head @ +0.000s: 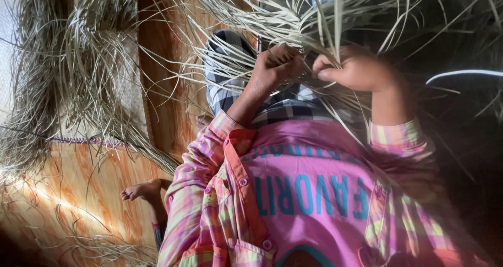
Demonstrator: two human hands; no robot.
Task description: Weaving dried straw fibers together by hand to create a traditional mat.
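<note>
Both your hands closed on dry palm-leaf strips, just above the pink shirt point(309, 193).

Far left of the shirt: a flat woven mat point(112, 89), pale straw colour, its edges loose in long, thin, wiry fringe; it lies on a glossy orange wood-grain floor point(68, 193). Nearer the shirt, low left: a bare foot point(141, 189) resting on that floor. Above the shirt's left shoulder: your left hand point(275, 68), curled into a fist, fingers clamped on a cluster of flat, stiff, ribbon-like strips point(293, 20) that fan upward from it. Under the hands, checked blue-and-white cloth point(230, 89), soft and folded. Above the shirt's right side: your right hand point(356, 68), thumb and fingers pinched on the same strips. The bundle sits between and touching both hands; the right background is dark.
</note>
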